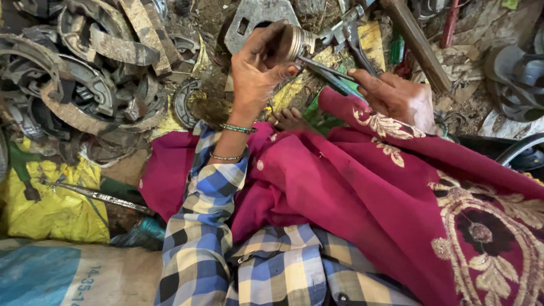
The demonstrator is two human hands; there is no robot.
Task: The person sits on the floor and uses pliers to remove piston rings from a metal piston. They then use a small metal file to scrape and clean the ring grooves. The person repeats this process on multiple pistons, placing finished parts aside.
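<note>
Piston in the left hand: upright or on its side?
On its side. The left hand holds the metal piston with its ringed wall facing up, axis roughly level, off the ground.

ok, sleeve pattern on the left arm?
Blue, white and yellow check sleeve, seen from the head view.

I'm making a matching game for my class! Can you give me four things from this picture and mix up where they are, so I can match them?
Things:
1. round metal part
2. thin metal tool
3. pile of curved metal pieces
4. yellow sack

Places:
A. top left of the floor
B. lower left, beside a blue sack
C. gripped in the left hand
D. held by the right hand, its tip at the round part

Pairs: 1-C, 2-D, 3-A, 4-B
</note>
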